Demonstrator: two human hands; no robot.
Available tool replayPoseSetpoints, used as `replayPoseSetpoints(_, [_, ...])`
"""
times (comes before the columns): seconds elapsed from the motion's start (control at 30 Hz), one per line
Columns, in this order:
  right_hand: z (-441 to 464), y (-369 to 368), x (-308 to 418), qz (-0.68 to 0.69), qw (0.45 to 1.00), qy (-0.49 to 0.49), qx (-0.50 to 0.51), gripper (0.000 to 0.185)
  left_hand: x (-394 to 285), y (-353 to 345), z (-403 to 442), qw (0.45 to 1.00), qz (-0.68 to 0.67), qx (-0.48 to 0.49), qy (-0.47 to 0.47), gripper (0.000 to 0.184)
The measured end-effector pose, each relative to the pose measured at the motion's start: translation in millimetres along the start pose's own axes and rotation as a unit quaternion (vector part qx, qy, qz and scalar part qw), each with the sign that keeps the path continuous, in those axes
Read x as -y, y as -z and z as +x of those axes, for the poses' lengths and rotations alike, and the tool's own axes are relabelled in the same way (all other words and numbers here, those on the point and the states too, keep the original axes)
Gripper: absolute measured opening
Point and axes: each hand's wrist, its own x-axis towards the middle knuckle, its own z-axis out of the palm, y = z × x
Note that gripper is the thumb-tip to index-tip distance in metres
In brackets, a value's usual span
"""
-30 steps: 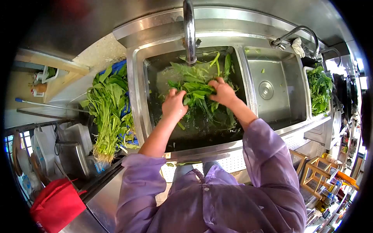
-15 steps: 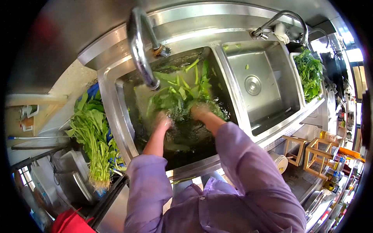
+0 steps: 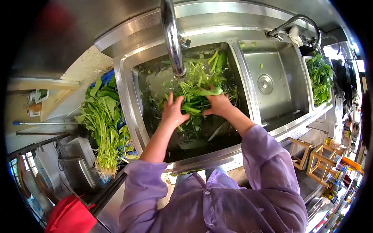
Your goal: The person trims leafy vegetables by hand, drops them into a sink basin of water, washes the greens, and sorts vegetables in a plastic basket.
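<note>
Both my hands are over the water-filled left sink basin (image 3: 128, 93), at either side of a loose heap of leafy greens (image 3: 196, 101). My left hand (image 3: 173, 112) has its fingers spread, its thumb pointing in at the stems on the left side of the heap. My right hand (image 3: 220, 105) reaches in from the other side, thumb and fingers apart, with a green leaf lying across the fingertips. More stems and leaves float farther back in the basin. A chrome faucet (image 3: 173, 42) hangs above the water.
Right of my basin is a second steel basin (image 3: 268, 64) with a drain and leaf scraps. A white tub of greens (image 3: 320, 79) stands beyond it. Long greens with roots (image 3: 103, 128) lie at the left, near stacked trays. A wooden stool (image 3: 322, 161) stands lower right.
My hands have risen out of the water with greens between them, and their fingers now show spread. The camera view has shifted, so the sink appears farther right.
</note>
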Motion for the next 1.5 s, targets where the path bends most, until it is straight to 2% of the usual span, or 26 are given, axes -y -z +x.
replayPoseSetpoints(0.07, [6.1,-20.8,15.7,-0.075,0.991,-0.050,0.100,0.096,-14.0,-12.9,4.9,0.989,0.060,0.120,0.057,0.093])
replayPoseSetpoints(0.1, [9.2,-30.4,17.8,-0.064,0.989,-0.045,0.124,0.088,-7.9,-31.0,11.4,0.986,0.061,0.140,0.067,0.101])
replayPoseSetpoints(0.13, [23.3,-48.5,10.7,-0.065,0.989,-0.046,0.124,0.088,-9.2,-36.8,12.8,0.983,0.086,0.143,0.079,0.086])
replayPoseSetpoints(0.2, [54.4,-86.2,-6.8,0.044,0.945,-0.102,0.307,0.064,25.0,-92.1,35.6,0.994,0.031,0.061,0.080,0.068])
replayPoseSetpoints(0.23, [61.8,-98.6,-12.2,0.054,0.936,-0.123,0.326,0.062,28.7,-94.0,40.8,0.995,0.032,0.062,0.077,0.068])
replayPoseSetpoints(0.37, [67.1,-117.7,-16.6,0.004,0.975,-0.146,0.168,0.051,36.7,-86.8,69.9,0.991,-0.065,0.074,0.087,0.058])
replayPoseSetpoints(0.43, [58.2,-96.9,-10.3,0.031,0.984,-0.145,0.097,0.046,45.3,-83.6,67.4,0.989,-0.084,0.081,0.091,0.056])
replayPoseSetpoints(0.53, [41.8,-61.1,-4.2,0.131,0.985,-0.104,-0.028,0.039,43.0,-57.0,54.4,0.975,-0.221,-0.010,0.004,0.048])
replayPoseSetpoints(0.57, [37.8,-54.9,-5.6,0.203,0.972,-0.050,-0.110,0.037,35.2,-36.7,43.8,0.942,-0.332,0.036,0.012,0.044])
replayPoseSetpoints(0.6, [32.7,-45.8,-4.4,0.203,0.971,-0.051,-0.116,0.037,27.7,-18.7,35.7,0.943,-0.330,0.034,0.007,0.044])
replayPoseSetpoints(0.67, [13.6,-18.9,3.2,0.297,0.939,0.006,-0.173,0.035,18.0,8.3,18.3,0.915,-0.400,0.038,-0.020,0.043])
replayPoseSetpoints(0.7, [4.3,-1.4,7.8,0.340,0.925,0.019,-0.169,0.034,7.4,24.5,6.1,0.900,-0.435,0.029,-0.028,0.040])
replayPoseSetpoints(0.8, [-15.9,27.6,17.6,0.376,0.904,0.055,-0.196,0.033,-10.0,62.5,-20.4,0.917,-0.394,-0.005,-0.061,0.041])
replayPoseSetpoints(0.87, [-31.2,46.2,26.2,0.369,0.904,0.058,-0.206,0.032,-21.2,81.2,-37.2,0.903,-0.420,-0.017,-0.086,0.043])
replayPoseSetpoints(0.9, [-37.0,49.8,29.4,0.383,0.893,0.064,-0.227,0.032,-21.3,84.0,-38.1,0.904,-0.417,-0.032,-0.090,0.043])
replayPoseSetpoints(0.93, [-41.3,54.0,31.6,0.396,0.881,0.071,-0.248,0.032,-28.8,92.5,-46.3,0.879,-0.467,0.003,-0.095,0.041])
replayPoseSetpoints(1.0, [-49.7,60.4,34.7,0.391,0.880,0.085,-0.254,0.034,-32.3,88.1,-43.0,0.880,-0.465,-0.021,-0.095,0.038])
replayPoseSetpoints(1.07, [-54.6,69.3,33.1,0.453,0.851,0.110,-0.242,0.038,-39.2,96.3,-43.7,0.880,-0.460,-0.032,-0.113,0.037])
replayPoseSetpoints(1.1, [-56.2,67.0,24.4,0.458,0.852,0.066,-0.247,0.040,-59.3,96.8,-53.5,0.881,-0.454,-0.029,-0.127,0.037])
replayPoseSetpoints(1.13, [-67.7,77.4,23.7,0.439,0.859,0.059,-0.257,0.042,-73.1,97.3,-59.3,0.874,-0.466,-0.027,-0.133,0.037])
replayPoseSetpoints(1.23, [-87.4,96.4,5.8,0.467,0.834,0.072,-0.286,0.041,-115.0,102.3,-67.5,0.884,-0.448,-0.039,-0.130,0.038])
replayPoseSetpoints(1.33, [-135.6,143.8,-22.2,0.510,0.810,0.060,-0.283,0.040,-166.4,104.6,-66.7,0.845,-0.498,-0.012,-0.198,0.038])
replayPoseSetpoints(1.4, [-156.6,164.7,-55.9,0.500,0.812,0.019,-0.299,0.044,-210.7,109.3,-67.3,0.814,-0.518,0.019,-0.263,0.039])
replayPoseSetpoints(1.47, [-170.7,181.8,-93.1,0.484,0.803,0.019,-0.347,0.049,-253.2,110.2,-59.9,0.826,-0.485,0.042,-0.284,0.041])
replayPoseSetpoints(1.5, [-177.8,190.5,-104.9,0.519,0.769,0.005,-0.374,0.047,-271.9,104.0,-53.6,0.808,-0.501,0.046,-0.307,0.046])
